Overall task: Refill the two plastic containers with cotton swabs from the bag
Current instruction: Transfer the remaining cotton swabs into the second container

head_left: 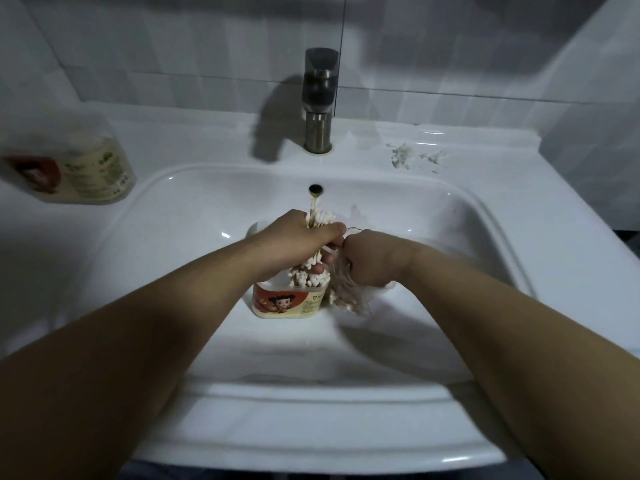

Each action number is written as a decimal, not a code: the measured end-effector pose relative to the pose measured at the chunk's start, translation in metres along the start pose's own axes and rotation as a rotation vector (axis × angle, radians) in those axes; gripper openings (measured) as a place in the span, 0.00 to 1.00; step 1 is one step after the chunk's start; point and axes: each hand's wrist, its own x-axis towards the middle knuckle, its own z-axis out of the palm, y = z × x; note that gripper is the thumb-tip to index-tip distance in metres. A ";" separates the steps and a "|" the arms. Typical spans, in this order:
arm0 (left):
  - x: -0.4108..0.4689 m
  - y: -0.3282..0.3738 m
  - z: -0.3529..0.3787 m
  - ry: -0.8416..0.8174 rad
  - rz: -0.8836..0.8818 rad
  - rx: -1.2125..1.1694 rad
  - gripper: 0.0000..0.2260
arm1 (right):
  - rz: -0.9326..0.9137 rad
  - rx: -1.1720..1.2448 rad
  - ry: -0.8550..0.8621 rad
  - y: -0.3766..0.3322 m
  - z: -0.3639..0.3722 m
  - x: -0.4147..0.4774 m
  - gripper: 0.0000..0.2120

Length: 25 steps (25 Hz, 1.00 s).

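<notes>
Swabs (320, 220) stand bunched in the left grip (304, 237), closed tight around them, over the container (287, 301) in the sink (450, 216). The right grip (367, 261) clamps the bag (346, 296) just beside it.

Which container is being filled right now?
The basin container, under the left hand gripping swabs; the other container sits apart on the counter, left of the sink.

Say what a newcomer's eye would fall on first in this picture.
First, the two hands meeting in the middle of the sink: the left hand grips a bundle of cotton swabs over a labelled container, the right hand clutches a clear bag beside it. Next, the dark faucet behind, and a second container on the left counter.
</notes>
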 end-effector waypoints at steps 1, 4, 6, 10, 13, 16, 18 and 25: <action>0.000 0.000 0.000 0.001 0.002 0.002 0.13 | 0.004 -0.001 0.005 0.001 -0.002 -0.001 0.12; 0.001 0.000 -0.001 0.032 0.001 0.032 0.13 | 0.008 0.020 0.028 0.004 -0.009 -0.003 0.11; 0.001 0.001 -0.001 0.051 0.011 0.073 0.13 | 0.005 0.036 0.062 0.006 -0.013 -0.007 0.12; 0.005 0.000 -0.002 0.089 0.034 0.133 0.13 | 0.007 0.138 0.147 0.008 -0.025 -0.017 0.11; 0.007 -0.002 -0.005 0.129 0.038 0.155 0.12 | 0.026 0.208 0.188 0.006 -0.031 -0.025 0.11; 0.009 -0.002 -0.009 0.170 0.035 0.209 0.13 | 0.066 0.321 0.206 0.009 -0.034 -0.029 0.14; 0.010 -0.003 -0.010 0.188 0.026 0.242 0.13 | 0.087 0.426 0.196 0.012 -0.035 -0.030 0.11; 0.012 -0.004 -0.010 0.212 0.055 0.310 0.15 | 0.115 0.501 0.215 0.013 -0.034 -0.030 0.07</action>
